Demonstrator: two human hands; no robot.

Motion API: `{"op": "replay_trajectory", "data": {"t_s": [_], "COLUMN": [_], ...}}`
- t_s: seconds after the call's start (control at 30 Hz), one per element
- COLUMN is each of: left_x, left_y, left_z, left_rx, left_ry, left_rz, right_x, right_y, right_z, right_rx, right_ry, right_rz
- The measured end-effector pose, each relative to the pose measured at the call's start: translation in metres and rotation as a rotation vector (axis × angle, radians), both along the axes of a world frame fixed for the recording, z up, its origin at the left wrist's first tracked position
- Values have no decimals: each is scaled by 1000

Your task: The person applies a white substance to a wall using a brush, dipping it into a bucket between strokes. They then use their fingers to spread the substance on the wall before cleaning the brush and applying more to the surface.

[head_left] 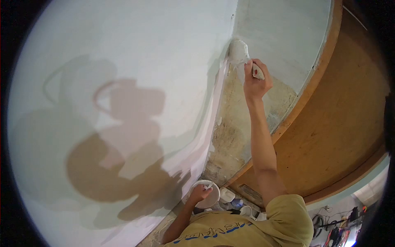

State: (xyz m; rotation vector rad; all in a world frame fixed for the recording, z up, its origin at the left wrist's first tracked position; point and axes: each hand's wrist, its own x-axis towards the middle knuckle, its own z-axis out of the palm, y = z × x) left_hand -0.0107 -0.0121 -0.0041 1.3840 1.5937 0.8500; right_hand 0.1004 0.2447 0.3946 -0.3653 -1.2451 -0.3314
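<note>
My right hand [257, 82] is raised, its fingers closed around the pale handle of a wide paintbrush [239, 51]. The brush head is coated white and lies against the wall where the white surface meets a strip of bare, stained wall [230, 138]. Grey-white coating [284, 45] covers the upper part of that strip. Low down, my left hand [199, 193] is closed at the rim of a round white bucket [210, 202]. A small white piece shows by its fingers; I cannot make out what it is.
A brown wooden door [333, 111] with an orange-brown frame [306, 92] borders the strip on the right. Beside the bucket stand a white container [226, 194] and a blue-topped item [237, 202]. Cables and clothes-like items lie at lower right. Shadows fall across the white wall [181, 49].
</note>
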Motion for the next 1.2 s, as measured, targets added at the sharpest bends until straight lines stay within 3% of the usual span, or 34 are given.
{"op": "replay_trajectory", "data": {"t_s": [0.13, 0.33, 0.53, 0.87, 1.0, 1.2], "left_x": [3, 11, 17, 30, 30, 33], "left_y": [5, 9, 14, 10, 12, 9], "left_z": [4, -16, -15, -1, -8, -11], "left_rx": [-48, -2, -154, -152, -146, -85], "left_ry": [43, 57, 72, 69, 72, 27], "left_rz": [-92, -103, -279, -307, -341, -236], "right_x": [20, 64, 117, 182, 175, 178], "right_y": [-6, -29, -61, -112, -112, -89], "right_z": [4, 9, 13, 19, 29, 29], "right_rx": [-139, -151, -210, -61, -93, -6], "right_ry": [71, 72, 151, 175, 226, 11], "right_rz": [209, 213, 228, -58, -27, 28]}}
